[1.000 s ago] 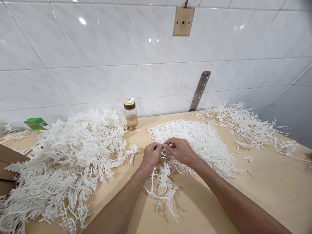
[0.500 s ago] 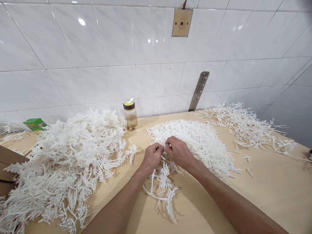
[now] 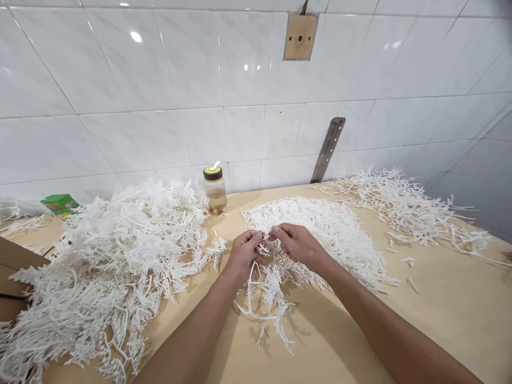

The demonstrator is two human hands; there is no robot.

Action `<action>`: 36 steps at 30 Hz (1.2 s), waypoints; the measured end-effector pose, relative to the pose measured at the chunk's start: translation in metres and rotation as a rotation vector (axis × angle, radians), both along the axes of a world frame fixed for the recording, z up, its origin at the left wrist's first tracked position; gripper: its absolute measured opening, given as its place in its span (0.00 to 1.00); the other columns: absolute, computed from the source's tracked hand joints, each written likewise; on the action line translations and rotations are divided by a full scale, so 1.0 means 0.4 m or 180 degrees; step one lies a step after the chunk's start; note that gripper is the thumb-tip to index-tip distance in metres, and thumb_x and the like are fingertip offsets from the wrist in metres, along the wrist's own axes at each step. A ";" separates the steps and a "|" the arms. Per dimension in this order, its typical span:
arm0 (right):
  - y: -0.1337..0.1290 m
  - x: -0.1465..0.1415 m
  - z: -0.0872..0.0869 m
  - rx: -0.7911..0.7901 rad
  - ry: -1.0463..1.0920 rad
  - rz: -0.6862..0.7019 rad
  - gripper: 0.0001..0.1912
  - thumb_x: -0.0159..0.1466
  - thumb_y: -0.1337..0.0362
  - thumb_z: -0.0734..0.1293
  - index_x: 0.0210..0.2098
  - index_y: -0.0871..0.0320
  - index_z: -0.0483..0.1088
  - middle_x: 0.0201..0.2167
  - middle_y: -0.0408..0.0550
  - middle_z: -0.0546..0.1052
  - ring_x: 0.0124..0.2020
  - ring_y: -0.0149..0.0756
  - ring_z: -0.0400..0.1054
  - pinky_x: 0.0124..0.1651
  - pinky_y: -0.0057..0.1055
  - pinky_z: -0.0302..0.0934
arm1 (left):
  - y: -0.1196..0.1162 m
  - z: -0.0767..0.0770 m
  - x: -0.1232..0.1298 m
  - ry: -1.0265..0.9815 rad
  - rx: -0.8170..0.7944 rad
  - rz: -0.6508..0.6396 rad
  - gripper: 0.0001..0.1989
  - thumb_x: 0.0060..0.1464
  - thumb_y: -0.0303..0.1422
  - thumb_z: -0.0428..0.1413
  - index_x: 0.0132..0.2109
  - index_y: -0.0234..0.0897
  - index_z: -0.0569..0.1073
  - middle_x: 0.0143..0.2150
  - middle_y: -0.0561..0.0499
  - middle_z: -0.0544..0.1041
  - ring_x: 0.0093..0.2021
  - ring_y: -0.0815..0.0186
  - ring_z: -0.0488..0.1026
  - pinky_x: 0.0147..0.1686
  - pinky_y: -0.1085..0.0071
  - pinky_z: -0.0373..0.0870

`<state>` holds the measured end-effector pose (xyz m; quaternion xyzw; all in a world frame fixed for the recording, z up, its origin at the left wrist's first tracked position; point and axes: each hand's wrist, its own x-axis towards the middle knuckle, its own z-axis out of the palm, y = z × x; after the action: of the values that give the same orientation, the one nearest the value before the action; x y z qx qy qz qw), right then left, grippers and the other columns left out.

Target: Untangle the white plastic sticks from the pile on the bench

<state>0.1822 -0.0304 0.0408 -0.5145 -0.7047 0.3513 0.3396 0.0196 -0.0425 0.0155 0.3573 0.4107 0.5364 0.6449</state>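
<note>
My left hand is closed on a white, many-branched plastic-looking sprig. Its stems hang below the fingers toward the table, with fine tips fanning out. Close by on the right, my right hand has thumb and forefinger pinched together at the sprig's upper end; what lies between those fingertips is too small to make out. Both hands are over the near left edge of a flat heap of short white pieces. A small loose bit shows below the hanging stems.
A tall pile of white branched sprigs covers the left side. Thinner bare stems lie at the back right. A lidded jar, a green box, a brown box and a metal bracket stand around the table's edges.
My hands have turned slightly, and the right has shifted a little to the right. The hanging sprig has lifted slightly. A small bit now shows apart below it.
</note>
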 end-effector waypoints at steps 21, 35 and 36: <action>-0.028 -0.008 0.019 -0.1269 0.0290 0.1617 0.21 0.59 0.46 0.68 0.32 0.60 0.69 0.22 0.37 0.61 0.22 0.25 0.51 0.23 0.24 0.47 | 0.023 -0.013 -0.017 -0.0624 -0.0228 0.0280 0.14 0.42 0.36 0.66 0.33 0.32 0.73 0.26 0.55 0.70 0.16 0.78 0.62 0.15 0.78 0.59; -0.027 -0.007 0.000 -0.1479 0.0336 0.1775 0.15 0.58 0.53 0.71 0.36 0.59 0.75 0.27 0.43 0.74 0.22 0.26 0.60 0.24 0.25 0.53 | 0.028 -0.023 -0.018 -0.0862 -0.0103 0.0248 0.13 0.43 0.35 0.67 0.32 0.30 0.74 0.26 0.53 0.71 0.20 0.75 0.65 0.21 0.77 0.64; -0.028 -0.008 0.003 -0.1548 0.0523 0.1753 0.15 0.58 0.53 0.71 0.35 0.59 0.75 0.27 0.43 0.74 0.21 0.25 0.59 0.23 0.24 0.53 | 0.026 -0.021 -0.018 -0.0889 -0.0099 0.0194 0.14 0.44 0.37 0.66 0.32 0.30 0.74 0.26 0.53 0.71 0.21 0.74 0.67 0.22 0.77 0.66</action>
<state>0.1791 -0.0416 0.0419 -0.3414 -0.6831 0.6265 0.1558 0.0126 -0.0323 0.0072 0.2565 0.3358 0.5938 0.6847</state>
